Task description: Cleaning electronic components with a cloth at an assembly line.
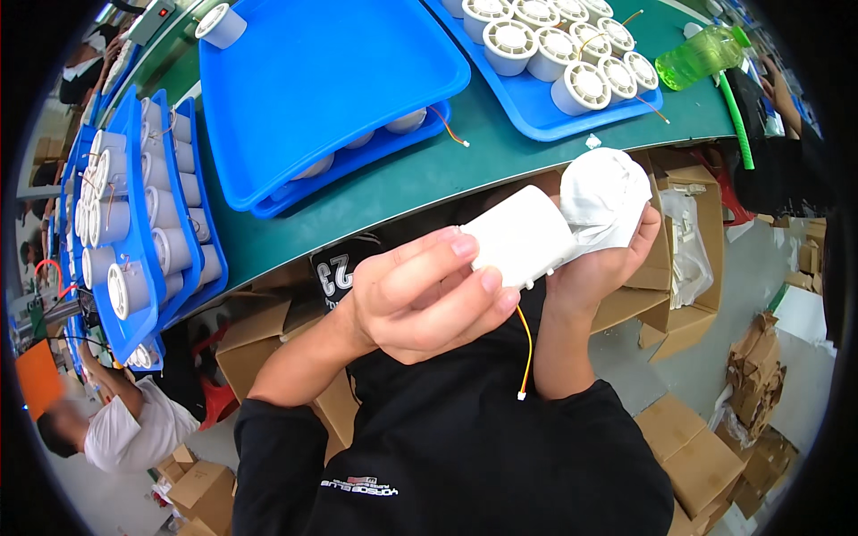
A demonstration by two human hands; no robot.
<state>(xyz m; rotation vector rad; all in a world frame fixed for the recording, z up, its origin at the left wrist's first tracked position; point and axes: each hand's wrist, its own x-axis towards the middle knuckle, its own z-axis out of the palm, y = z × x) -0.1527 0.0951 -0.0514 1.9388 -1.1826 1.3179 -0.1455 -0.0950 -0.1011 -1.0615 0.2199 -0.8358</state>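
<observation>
My left hand (427, 295) has its fingers and thumb closed round a white plastic cylindrical housing (523, 237), held tilted in front of my chest. A thin yellow-and-red wire (527, 348) with a small white connector hangs from its lower side. My right hand (603, 268) is wrapped round a bunched white cloth (608, 196), close against the housing's right end. Whether the cloth touches the housing, or has anything inside it, I cannot tell.
Across the green bench (375, 214) lie a stacked blue tray (331, 80) and another blue tray (536, 125) of white round units. More loaded trays (147, 268) stack at left. A green bottle (702, 58) lies at right. Cardboard boxes (688, 456) stand below; a person (134, 420) sits at left.
</observation>
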